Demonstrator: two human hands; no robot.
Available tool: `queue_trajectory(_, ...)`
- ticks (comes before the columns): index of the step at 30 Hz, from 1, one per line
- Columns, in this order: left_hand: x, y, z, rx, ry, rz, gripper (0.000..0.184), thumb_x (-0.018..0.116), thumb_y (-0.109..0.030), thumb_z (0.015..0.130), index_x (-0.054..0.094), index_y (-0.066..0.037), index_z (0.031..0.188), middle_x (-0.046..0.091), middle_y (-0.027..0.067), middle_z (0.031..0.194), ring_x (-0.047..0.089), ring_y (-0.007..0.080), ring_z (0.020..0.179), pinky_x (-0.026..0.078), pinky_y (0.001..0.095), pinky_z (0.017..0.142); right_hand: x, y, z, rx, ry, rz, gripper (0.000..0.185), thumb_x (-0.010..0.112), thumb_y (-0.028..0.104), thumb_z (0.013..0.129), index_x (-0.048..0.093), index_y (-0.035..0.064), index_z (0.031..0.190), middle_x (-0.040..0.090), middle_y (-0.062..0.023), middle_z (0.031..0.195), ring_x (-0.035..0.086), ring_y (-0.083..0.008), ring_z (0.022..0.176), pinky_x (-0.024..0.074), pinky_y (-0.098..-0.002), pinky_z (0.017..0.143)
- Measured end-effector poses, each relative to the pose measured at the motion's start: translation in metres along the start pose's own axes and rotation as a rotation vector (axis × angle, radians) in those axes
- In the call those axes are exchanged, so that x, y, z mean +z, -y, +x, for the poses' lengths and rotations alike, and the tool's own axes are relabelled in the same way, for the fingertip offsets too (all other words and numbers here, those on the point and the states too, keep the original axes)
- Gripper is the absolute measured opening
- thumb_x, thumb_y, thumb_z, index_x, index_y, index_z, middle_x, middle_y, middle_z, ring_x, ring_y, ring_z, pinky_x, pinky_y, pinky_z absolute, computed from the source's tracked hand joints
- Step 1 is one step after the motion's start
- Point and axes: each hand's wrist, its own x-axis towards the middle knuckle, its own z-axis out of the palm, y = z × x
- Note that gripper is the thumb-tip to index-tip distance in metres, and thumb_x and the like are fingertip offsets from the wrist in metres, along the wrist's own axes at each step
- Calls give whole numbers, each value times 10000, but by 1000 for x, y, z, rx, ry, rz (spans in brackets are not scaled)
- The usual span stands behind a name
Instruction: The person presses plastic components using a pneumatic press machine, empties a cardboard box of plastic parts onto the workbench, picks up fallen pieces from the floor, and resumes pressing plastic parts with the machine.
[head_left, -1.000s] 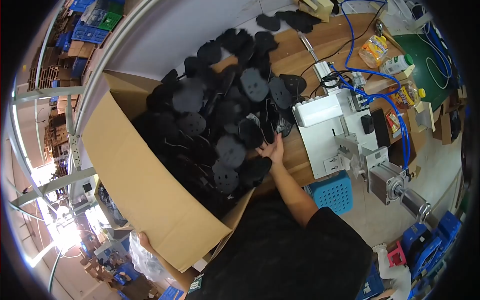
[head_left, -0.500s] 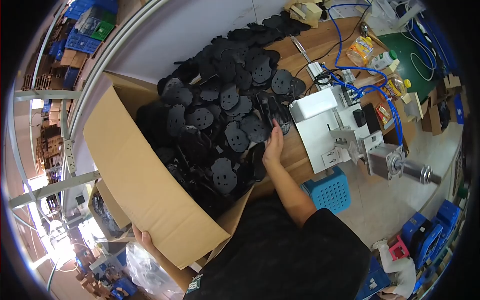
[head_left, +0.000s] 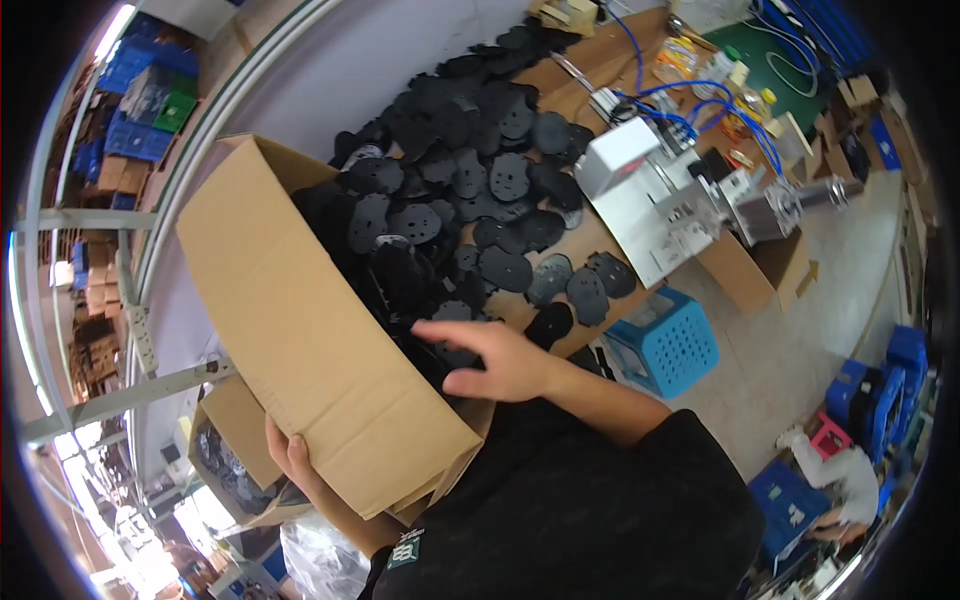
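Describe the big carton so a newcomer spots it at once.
Find the wooden table with the heap of black pieces. At the picture's left of that heap, the big carton opens toward it. Unlike the smaller carton lower left, it has the left hand on its outer wall.

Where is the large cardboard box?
In the head view, the large cardboard box is left of centre, beside the black pieces, the left hand against it.

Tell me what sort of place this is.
Probably a small factory or assembly workshop: flat black perforated parts heaped on a wooden workbench, a metal machine fixture with blue air hoses, and stacked blue crates beyond.
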Motion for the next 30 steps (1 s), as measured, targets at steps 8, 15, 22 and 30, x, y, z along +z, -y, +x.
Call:
queue_trajectory(8,-22,82,28,78,-11,-66,832,588,-521,956,337,59,1497,567,223,1351,595,285,1202,484,412,1010,-44,-136,-125,369,-743,-1106,927,835,458,747,440,93,1503,310,-263,1585,319,-468,1442,289,-542,1169)
queue_trajectory(15,22,48,54,-309,-14,-629,629,454,-482,1054,450,15,1439,639,171,1287,698,248,1022,582,377,845,-76,-224,-131,393,-652,-1136,986,855,414,724,371,198,1555,229,-244,1625,257,-467,1473,248,-565,1187)
queue_trajectory(22,49,43,114,-303,107,-576,635,446,-493,1054,456,14,1437,639,167,1290,698,246,1024,583,378,847,-104,-222,-72,132,-874,-1078,769,789,349,809,486,86,1465,362,-283,1553,369,-459,1423,320,-505,1173)
queue_trajectory(30,80,63,136,-385,206,-528,643,437,-507,1054,462,12,1434,638,162,1293,697,245,1027,584,378,849,4,-66,-69,85,19,-55,570,719,253,915,534,17,1400,482,-202,1500,424,-367,1407,330,-431,1175)
